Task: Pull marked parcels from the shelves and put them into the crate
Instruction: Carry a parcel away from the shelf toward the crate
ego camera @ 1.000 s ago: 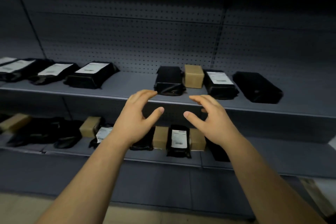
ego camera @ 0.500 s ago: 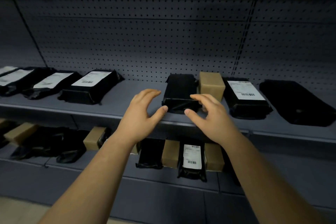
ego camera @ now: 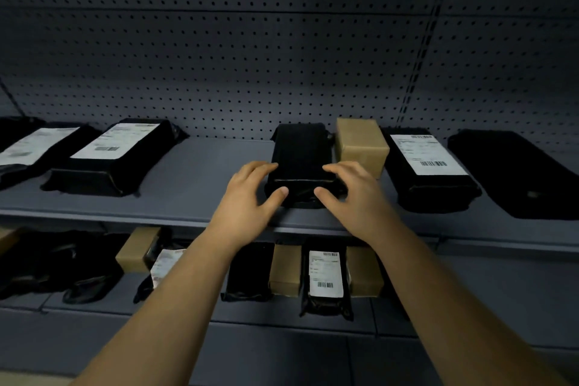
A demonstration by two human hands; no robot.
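Note:
A plain black parcel (ego camera: 299, 153) with no label showing lies on the upper shelf (ego camera: 203, 197), lengthwise toward the pegboard. My left hand (ego camera: 247, 197) holds its near left corner, fingers along the left side and thumb on the front face. At the near right corner is my right hand (ego camera: 354, 197), its fingers over the top edge and its thumb on the front. Labelled black parcels lie on the same shelf at the right (ego camera: 426, 166) and at the left (ego camera: 116, 157). No crate is in view.
A brown box (ego camera: 360, 144) stands touching the held parcel's right side. A flat black bag (ego camera: 517, 172) lies at the far right. The lower shelf (ego camera: 454, 298) carries brown boxes, black bags and a labelled parcel (ego camera: 326, 276). A pegboard wall (ego camera: 250, 56) closes the back.
Both hands moved forward and up from in front of the shelf edge onto the plain black parcel and closed round its near corners. The camera came closer to the shelf.

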